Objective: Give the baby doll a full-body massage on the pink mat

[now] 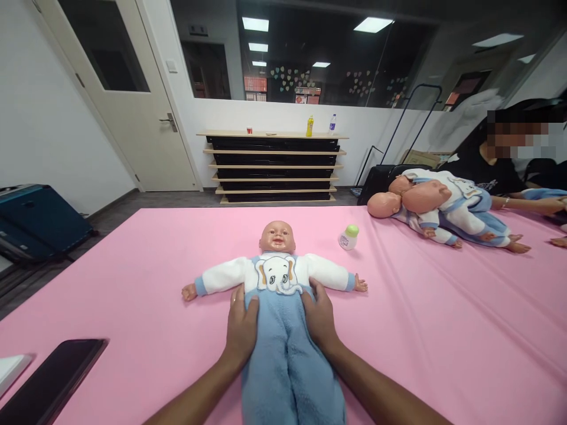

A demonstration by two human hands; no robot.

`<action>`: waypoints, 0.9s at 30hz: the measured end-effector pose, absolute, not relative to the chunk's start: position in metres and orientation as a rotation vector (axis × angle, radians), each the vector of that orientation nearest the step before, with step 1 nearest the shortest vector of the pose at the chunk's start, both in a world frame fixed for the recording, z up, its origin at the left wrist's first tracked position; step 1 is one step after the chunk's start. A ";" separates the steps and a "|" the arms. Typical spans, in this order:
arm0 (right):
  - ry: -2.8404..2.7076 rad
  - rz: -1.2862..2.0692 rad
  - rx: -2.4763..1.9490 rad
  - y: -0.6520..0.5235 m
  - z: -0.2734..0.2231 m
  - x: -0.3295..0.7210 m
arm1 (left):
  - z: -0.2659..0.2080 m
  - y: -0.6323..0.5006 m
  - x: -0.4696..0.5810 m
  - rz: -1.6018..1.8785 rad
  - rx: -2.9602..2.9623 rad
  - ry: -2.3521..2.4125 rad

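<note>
A baby doll (pixel 283 330) lies on its back on the pink-covered table, its head at the far side and both arms spread wide. It wears a white and blue fleece suit with an elephant face on the chest. My left hand (pixel 241 324) holds the doll's waist on the left, thumb on the front and fingers around the side. On the right, my right hand (pixel 319 313) grips the waist in the same way. Both hands' fingertips are partly hidden by the doll's body. Beyond its right-hand arm stands a small white bottle with a green cap (pixel 349 237).
More dolls (pixel 447 203) lie piled at the back right, beside a person in a black shirt (pixel 478 159). A dark phone (pixel 57 378) rests at the front left of the pink table cover (pixel 155 265). A blue suitcase (pixel 39 218) stands on the floor at left.
</note>
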State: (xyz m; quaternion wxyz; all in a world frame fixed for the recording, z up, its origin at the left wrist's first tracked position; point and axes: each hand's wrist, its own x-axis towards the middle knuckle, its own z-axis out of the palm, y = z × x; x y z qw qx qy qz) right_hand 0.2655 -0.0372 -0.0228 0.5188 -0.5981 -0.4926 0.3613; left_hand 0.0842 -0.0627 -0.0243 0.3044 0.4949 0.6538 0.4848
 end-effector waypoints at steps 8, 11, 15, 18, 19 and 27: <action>-1.257 0.727 -1.440 -0.046 -0.025 0.258 | -0.054 -0.061 0.093 1.161 1.556 1.869; -1.262 0.677 -1.442 -0.045 -0.027 0.258 | -0.049 -0.058 0.092 1.165 1.641 1.936; -1.247 0.640 -1.498 -0.045 -0.027 0.261 | -0.034 -0.061 0.092 1.179 1.640 2.009; -1.218 0.643 -1.521 -0.044 -0.028 0.266 | -0.027 -0.067 0.091 1.189 1.566 2.099; -1.209 0.639 -1.525 -0.044 -0.029 0.268 | -0.026 -0.068 0.089 1.194 1.541 2.122; -1.244 0.536 -1.538 -0.045 -0.040 0.279 | -0.036 -0.072 0.083 1.321 1.434 1.942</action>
